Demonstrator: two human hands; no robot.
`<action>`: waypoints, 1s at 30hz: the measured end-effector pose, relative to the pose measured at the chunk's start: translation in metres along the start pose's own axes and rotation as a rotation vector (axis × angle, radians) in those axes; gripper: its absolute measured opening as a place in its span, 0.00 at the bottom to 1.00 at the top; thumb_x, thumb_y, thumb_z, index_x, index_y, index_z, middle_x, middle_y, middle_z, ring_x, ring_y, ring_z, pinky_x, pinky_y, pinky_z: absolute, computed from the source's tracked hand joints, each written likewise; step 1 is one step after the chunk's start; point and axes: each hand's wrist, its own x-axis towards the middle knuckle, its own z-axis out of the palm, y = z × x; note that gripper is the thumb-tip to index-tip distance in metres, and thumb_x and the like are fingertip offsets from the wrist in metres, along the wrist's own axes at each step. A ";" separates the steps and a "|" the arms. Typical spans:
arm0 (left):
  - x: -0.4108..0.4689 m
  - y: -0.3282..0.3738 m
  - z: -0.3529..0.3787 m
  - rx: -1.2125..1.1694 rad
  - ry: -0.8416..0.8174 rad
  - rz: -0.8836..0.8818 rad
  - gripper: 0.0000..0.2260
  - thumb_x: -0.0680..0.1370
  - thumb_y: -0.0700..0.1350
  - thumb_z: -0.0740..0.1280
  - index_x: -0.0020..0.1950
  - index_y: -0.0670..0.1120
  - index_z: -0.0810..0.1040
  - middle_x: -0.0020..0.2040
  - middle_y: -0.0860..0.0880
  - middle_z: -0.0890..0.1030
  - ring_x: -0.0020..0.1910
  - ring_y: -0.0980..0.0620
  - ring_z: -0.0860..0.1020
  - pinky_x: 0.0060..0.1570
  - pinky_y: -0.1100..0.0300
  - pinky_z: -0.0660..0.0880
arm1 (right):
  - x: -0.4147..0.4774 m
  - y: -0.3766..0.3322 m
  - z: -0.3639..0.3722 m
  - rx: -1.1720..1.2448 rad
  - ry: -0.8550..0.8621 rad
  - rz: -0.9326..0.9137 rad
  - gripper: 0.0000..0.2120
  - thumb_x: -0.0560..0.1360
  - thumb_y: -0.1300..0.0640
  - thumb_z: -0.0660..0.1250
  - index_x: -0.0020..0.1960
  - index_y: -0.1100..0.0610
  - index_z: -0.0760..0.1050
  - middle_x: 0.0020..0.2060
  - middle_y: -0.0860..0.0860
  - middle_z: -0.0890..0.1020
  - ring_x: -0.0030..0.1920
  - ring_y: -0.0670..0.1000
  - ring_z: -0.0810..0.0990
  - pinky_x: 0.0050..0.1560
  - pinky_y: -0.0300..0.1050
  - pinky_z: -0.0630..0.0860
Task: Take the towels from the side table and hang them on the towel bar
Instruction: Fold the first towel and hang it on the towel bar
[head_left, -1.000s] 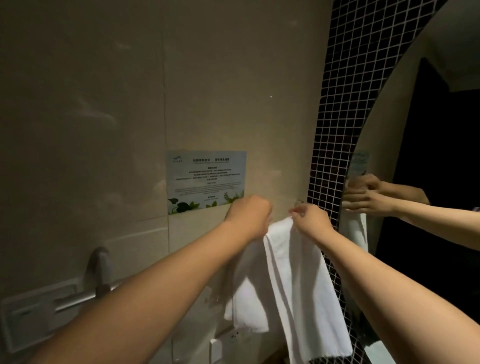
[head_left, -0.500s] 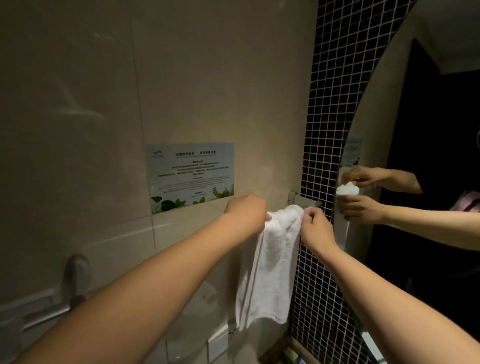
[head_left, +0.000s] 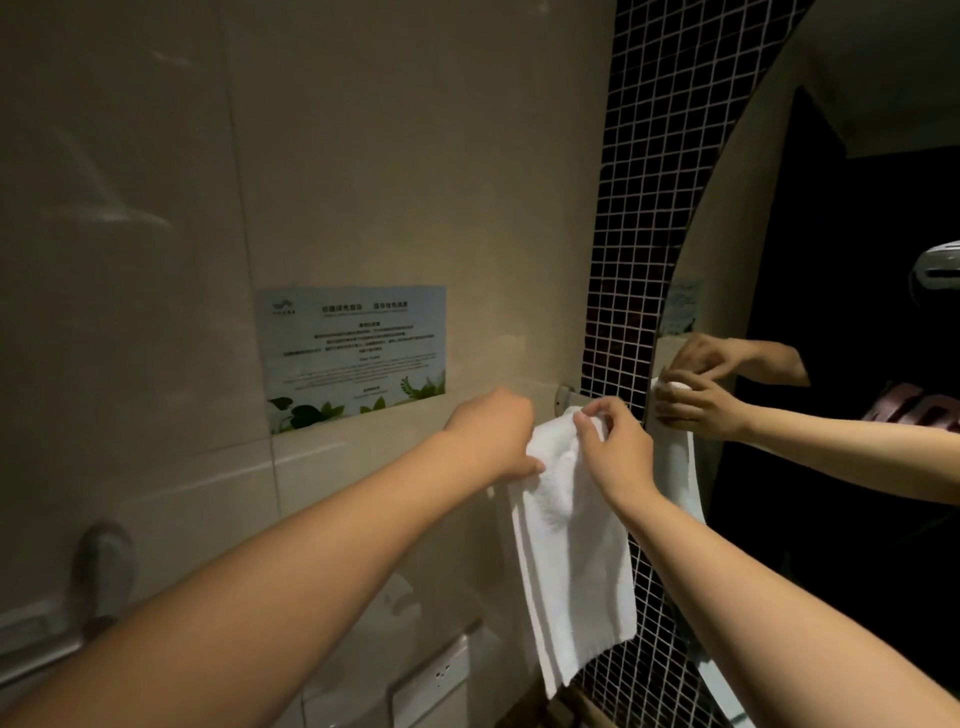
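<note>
A white towel (head_left: 571, 545) hangs folded down the wall from a metal towel bar (head_left: 569, 397), of which only the round bracket and a short stub show. My left hand (head_left: 493, 434) grips the towel's left upper edge, its fingers curled around the cloth. My right hand (head_left: 615, 441) pinches the towel's top right corner just below the bar. The rest of the bar is hidden behind the towel and hands.
A printed notice (head_left: 356, 353) is stuck on the beige tiled wall. A black mosaic strip (head_left: 634, 260) borders a mirror (head_left: 831, 312) on the right that reflects both hands. A grab rail bracket (head_left: 106, 566) sits lower left, and wall sockets (head_left: 436, 675) below.
Both hands shifted slightly along the towel's top. The right hand rose from the towel's right edge to pinch its top corner, and the towel hangs flatter and lower.
</note>
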 end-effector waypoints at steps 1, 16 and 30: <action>0.000 0.001 0.003 0.018 0.002 -0.005 0.14 0.74 0.56 0.73 0.45 0.45 0.82 0.41 0.46 0.81 0.41 0.44 0.81 0.42 0.53 0.80 | 0.001 0.002 0.001 -0.032 -0.005 -0.008 0.01 0.80 0.55 0.68 0.50 0.50 0.77 0.47 0.47 0.81 0.53 0.49 0.79 0.52 0.44 0.71; -0.011 0.007 0.003 0.226 0.028 -0.008 0.01 0.76 0.41 0.70 0.46 0.46 0.79 0.34 0.48 0.68 0.37 0.44 0.74 0.37 0.54 0.72 | -0.008 0.017 -0.006 -0.580 -0.144 -0.387 0.19 0.78 0.59 0.67 0.69 0.56 0.78 0.60 0.56 0.81 0.61 0.58 0.78 0.61 0.53 0.76; -0.028 0.026 0.017 0.311 0.036 -0.010 0.12 0.77 0.47 0.68 0.60 0.48 0.79 0.55 0.47 0.82 0.52 0.44 0.83 0.42 0.55 0.72 | -0.022 0.002 -0.037 -0.750 -0.488 -0.069 0.33 0.80 0.55 0.58 0.81 0.40 0.51 0.81 0.51 0.61 0.79 0.64 0.58 0.79 0.65 0.54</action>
